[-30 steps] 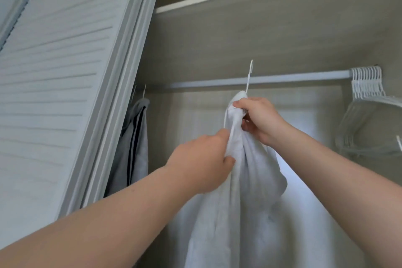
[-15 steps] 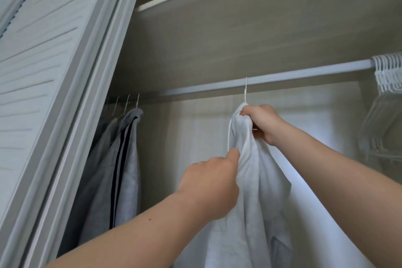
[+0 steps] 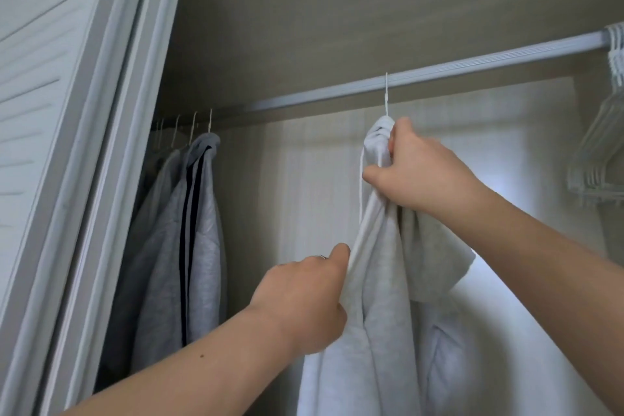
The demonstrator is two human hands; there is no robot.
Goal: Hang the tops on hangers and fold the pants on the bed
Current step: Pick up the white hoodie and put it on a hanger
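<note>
Head view: white top (image 3: 381, 314) hanging right of centre and down toward 5 o'clock, on a thin white hanger (image 3: 387, 98) with its hook standing across the closet rod (image 3: 439, 73) at 1 o'clock. Gripped at the bunched neck by the right hand (image 3: 415, 172), fingers curled round the fabric just under the hook. Pinched lower down along the left edge by the left hand (image 3: 304, 297), near 6 o'clock, thumb and fingers closed on the cloth. Toward 9 o'clock, grey tops (image 3: 199, 230) already hung on the same rod, one with dark stripes. At 3 o'clock, a bunch of bare white hangers (image 3: 601, 162). At 10 o'clock, a louvred door (image 3: 44, 78).
</note>
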